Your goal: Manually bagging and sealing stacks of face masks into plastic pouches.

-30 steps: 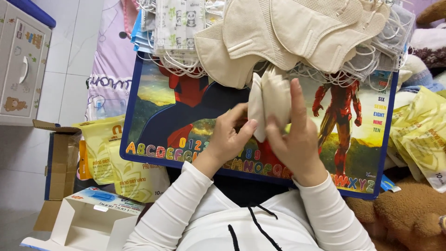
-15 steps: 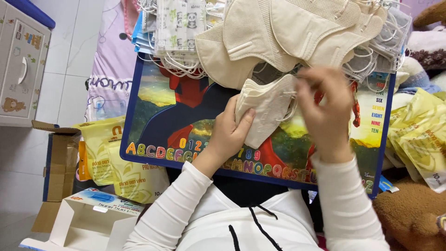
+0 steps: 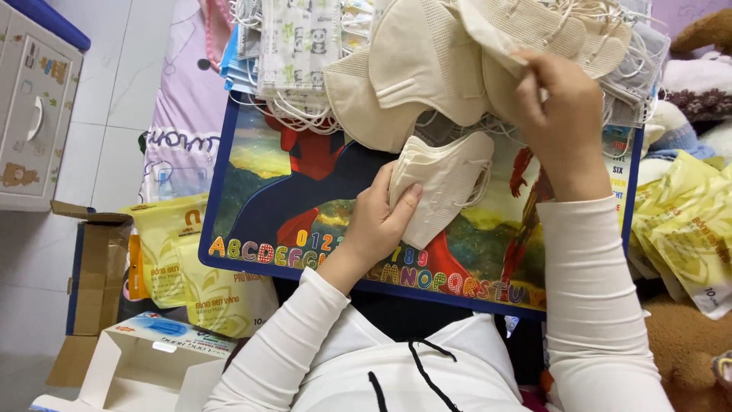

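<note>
Lower left of the frame: open white cardboard box [image 3: 130,366], yellow plastic packets [image 3: 194,259]. Centre: left hand [image 3: 374,221] clenched on a small stack of folded beige fabric masks [image 3: 446,183], long axis slanting up-right over the colourful alphabet board [image 3: 252,191]. Upper right: right hand [image 3: 560,118] pinching a beige mask [image 3: 503,30] from the heap, just above the stack.

Bright, even indoor light, soft shadows, sharp focus, slight edge distortion.

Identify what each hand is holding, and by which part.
The left hand grips a small stack of folded beige face masks at its left end. The right hand pinches one beige mask on the pile.
</note>
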